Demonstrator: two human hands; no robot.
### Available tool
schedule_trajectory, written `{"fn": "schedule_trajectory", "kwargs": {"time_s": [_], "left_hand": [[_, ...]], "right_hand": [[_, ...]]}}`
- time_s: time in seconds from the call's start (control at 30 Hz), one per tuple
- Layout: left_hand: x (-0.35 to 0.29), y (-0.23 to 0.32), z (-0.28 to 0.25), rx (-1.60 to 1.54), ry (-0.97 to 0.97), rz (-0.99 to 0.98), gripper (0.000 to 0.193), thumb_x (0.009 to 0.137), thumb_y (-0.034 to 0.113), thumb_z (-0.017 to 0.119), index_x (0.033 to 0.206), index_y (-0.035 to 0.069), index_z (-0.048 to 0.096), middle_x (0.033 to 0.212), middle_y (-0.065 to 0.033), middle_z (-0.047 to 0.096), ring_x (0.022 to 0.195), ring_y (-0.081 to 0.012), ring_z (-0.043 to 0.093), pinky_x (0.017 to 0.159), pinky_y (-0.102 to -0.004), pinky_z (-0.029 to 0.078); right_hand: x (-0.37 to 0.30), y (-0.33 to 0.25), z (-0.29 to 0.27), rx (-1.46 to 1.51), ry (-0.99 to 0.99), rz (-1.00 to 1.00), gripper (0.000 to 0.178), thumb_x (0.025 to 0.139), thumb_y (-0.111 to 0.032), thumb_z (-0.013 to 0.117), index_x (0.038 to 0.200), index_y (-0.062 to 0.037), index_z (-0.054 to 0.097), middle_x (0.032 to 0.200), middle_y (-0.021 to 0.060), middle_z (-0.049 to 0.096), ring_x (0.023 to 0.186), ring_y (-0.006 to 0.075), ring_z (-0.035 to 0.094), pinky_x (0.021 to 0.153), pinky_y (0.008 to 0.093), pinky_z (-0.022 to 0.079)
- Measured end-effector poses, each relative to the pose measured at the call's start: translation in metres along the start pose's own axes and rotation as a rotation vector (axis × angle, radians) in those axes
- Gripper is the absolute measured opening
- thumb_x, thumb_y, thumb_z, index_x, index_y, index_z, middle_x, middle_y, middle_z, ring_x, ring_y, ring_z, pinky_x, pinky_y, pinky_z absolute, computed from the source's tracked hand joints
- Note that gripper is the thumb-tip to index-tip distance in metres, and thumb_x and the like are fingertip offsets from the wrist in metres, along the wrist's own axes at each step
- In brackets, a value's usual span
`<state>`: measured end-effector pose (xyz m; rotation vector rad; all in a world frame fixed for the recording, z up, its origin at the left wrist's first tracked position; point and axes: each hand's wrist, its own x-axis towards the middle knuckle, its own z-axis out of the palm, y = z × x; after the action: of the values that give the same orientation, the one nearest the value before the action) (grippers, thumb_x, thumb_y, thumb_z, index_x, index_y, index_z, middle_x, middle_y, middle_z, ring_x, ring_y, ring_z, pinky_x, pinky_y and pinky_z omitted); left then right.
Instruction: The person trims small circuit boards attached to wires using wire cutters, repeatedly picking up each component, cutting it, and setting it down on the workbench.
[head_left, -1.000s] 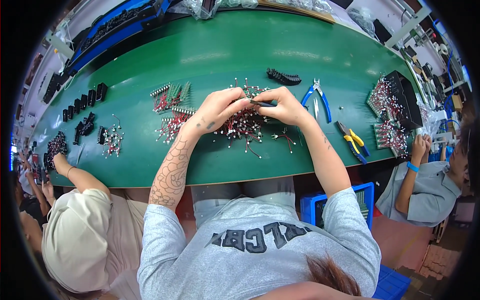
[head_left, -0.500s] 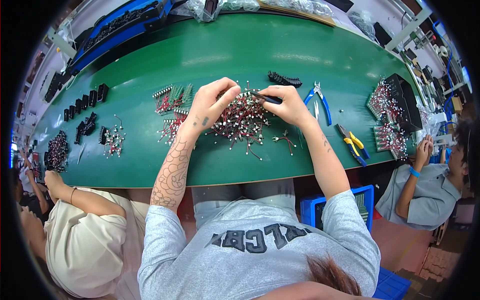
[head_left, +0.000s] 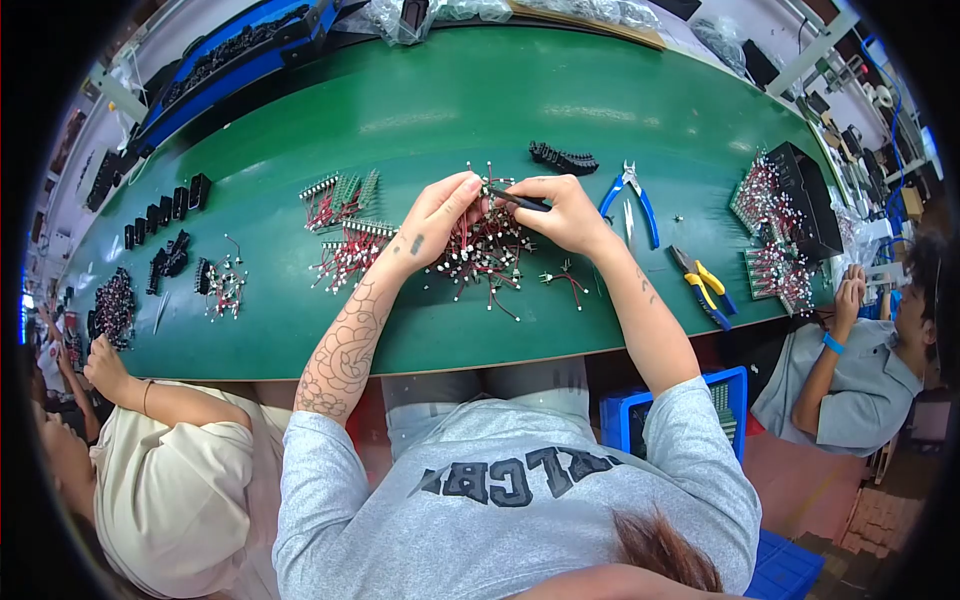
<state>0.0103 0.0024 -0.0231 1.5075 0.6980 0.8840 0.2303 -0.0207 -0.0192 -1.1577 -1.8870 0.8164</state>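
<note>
Over a heap of short red-and-black wires with white connectors (head_left: 485, 255), my two hands are close together. My right hand (head_left: 568, 215) is closed on slim black tweezers (head_left: 522, 200), whose tip points left to the fingertips of the other hand. My left hand (head_left: 436, 215) is pinched closed at the heap's far edge; the small piece in its fingers is mostly hidden. Left of it lie green circuit-board strips with wires attached (head_left: 340, 195). A few loose wires (head_left: 568, 280) are right of the heap.
On the right lie blue-handled cutters (head_left: 643, 205), silver tweezers (head_left: 629, 220), yellow-and-blue pliers (head_left: 706, 285) and a black box (head_left: 805, 205) beside wired boards. A black part strip (head_left: 563, 158) is farther back. Black housings (head_left: 168, 208) stand left. People sit on both sides.
My hands have drawn closer together, the left one shifting slightly right and down. The tweezers' tip now reaches the left fingertips. The neighbour on the left has raised their head and hand.
</note>
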Motion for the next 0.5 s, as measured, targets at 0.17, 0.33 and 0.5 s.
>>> {"fn": "schedule_trajectory", "kwargs": {"time_s": [0.17, 0.33, 0.5], "left_hand": [[0.001, 0.0007, -0.0001, -0.035, -0.008, -0.042, 0.033, 0.105, 0.031, 0.045, 0.09, 0.007, 0.06, 0.079, 0.0018, 0.056, 0.065, -0.0056, 0.044, 0.061, -0.0187, 0.036], [0.0015, 0.0017, 0.0001, -0.104, 0.0, -0.078, 0.033, 0.105, 0.031, 0.045, 0.089, 0.007, 0.061, 0.078, 0.0018, 0.056, 0.066, -0.005, 0.045, 0.06, -0.0182, 0.035], [0.0026, 0.0036, -0.002, -0.069, -0.013, -0.034, 0.036, 0.106, 0.032, 0.044, 0.088, 0.006, 0.061, 0.077, 0.0007, 0.056, 0.065, -0.0048, 0.046, 0.058, -0.0201, 0.037]], "right_hand": [[0.0011, 0.0089, 0.0003, 0.052, -0.015, -0.017, 0.027, 0.077, -0.006, 0.066, 0.102, 0.0006, 0.073, 0.085, 0.0076, 0.074, 0.065, 0.0148, 0.058, 0.059, 0.0258, 0.045], [0.002, 0.008, 0.0001, 0.051, -0.04, 0.023, 0.025, 0.077, -0.003, 0.065, 0.101, -0.0004, 0.074, 0.087, 0.0051, 0.074, 0.069, 0.0125, 0.059, 0.064, 0.0234, 0.046], [0.003, 0.0072, 0.0025, 0.024, -0.029, 0.026, 0.026, 0.077, -0.003, 0.065, 0.102, -0.0009, 0.074, 0.087, 0.0059, 0.074, 0.069, 0.013, 0.059, 0.064, 0.0238, 0.046]]}}
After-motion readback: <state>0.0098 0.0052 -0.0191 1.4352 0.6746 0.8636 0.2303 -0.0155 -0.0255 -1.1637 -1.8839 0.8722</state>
